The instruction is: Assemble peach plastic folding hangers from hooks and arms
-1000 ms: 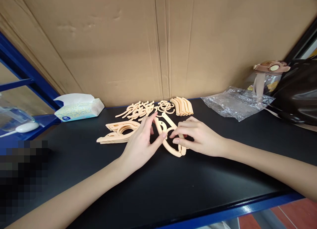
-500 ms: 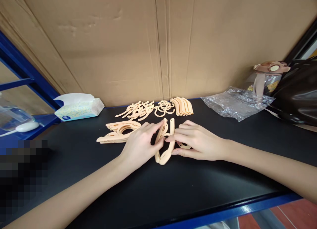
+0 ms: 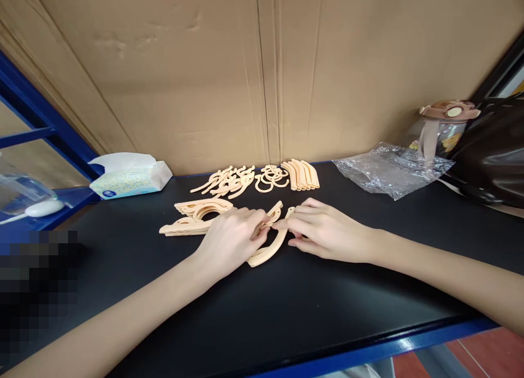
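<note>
A beige plastic folding clothes hanger [image 3: 268,252] is held low over the black table between my hands, its two arms close together and tilted up to the right. My left hand [image 3: 233,233] is closed around one arm on the left side. The fingers of my right hand [image 3: 321,228] are bent together at the upper end of the other arm, pinching it. My fingers hide the middle of the hanger. Left of it, a stack of similar beige hanger pieces [image 3: 190,226] lies beside my left hand.
Along the back lie beige hooks [image 3: 231,183], curved ring-like pieces [image 3: 272,177] and a row of curved arms [image 3: 302,175]. A tissue pack [image 3: 129,177] is at the left. Crumpled clear plastic [image 3: 388,171] and a bottle [image 3: 450,127] stand right, near a dark bag [image 3: 495,149].
The hanger has tilted, its lower end swinging left and its upper ends right. My left fingers have curled further around it. The curved piece seen under my right hand is now hidden.
</note>
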`<state>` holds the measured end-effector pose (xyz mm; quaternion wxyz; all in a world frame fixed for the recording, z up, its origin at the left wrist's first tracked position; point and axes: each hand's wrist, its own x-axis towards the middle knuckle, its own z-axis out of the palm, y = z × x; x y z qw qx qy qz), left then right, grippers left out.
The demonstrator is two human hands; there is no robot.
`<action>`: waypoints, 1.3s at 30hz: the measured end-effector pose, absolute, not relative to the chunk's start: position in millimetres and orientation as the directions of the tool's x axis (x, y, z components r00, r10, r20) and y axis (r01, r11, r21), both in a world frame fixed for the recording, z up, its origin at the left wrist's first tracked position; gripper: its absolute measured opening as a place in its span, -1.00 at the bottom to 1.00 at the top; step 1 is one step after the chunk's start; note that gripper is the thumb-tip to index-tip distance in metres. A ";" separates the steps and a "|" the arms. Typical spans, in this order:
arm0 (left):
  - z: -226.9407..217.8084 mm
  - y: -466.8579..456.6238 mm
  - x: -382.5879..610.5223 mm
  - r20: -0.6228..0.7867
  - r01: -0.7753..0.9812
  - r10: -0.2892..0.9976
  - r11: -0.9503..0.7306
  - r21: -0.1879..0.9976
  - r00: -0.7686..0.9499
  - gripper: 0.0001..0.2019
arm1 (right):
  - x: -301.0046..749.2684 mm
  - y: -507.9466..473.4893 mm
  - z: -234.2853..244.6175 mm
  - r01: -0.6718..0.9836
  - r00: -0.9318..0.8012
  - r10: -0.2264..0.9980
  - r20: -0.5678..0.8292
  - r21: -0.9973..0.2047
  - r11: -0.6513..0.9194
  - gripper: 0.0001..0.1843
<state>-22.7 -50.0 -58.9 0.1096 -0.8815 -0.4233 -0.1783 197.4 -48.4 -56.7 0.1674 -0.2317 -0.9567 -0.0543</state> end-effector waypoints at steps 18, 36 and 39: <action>-57.2 -46.9 -29.7 0.339 0.638 0.546 -0.712 -0.293 0.766 -0.73 | 209.9 -29.8 -51.6 0.724 -0.671 0.724 0.160 -0.069 0.686 -0.63; -50.7 -48.1 -29.1 0.183 0.627 0.601 -0.758 -0.178 0.778 -0.78 | 215.7 -26.1 -54.6 0.757 -0.620 0.768 0.158 -0.134 0.639 -0.56; -50.0 -48.8 -28.7 0.207 0.640 0.609 -0.754 -0.148 0.766 -0.80 | 215.0 -26.6 -53.2 0.756 -0.624 0.768 0.146 -0.139 0.640 -0.54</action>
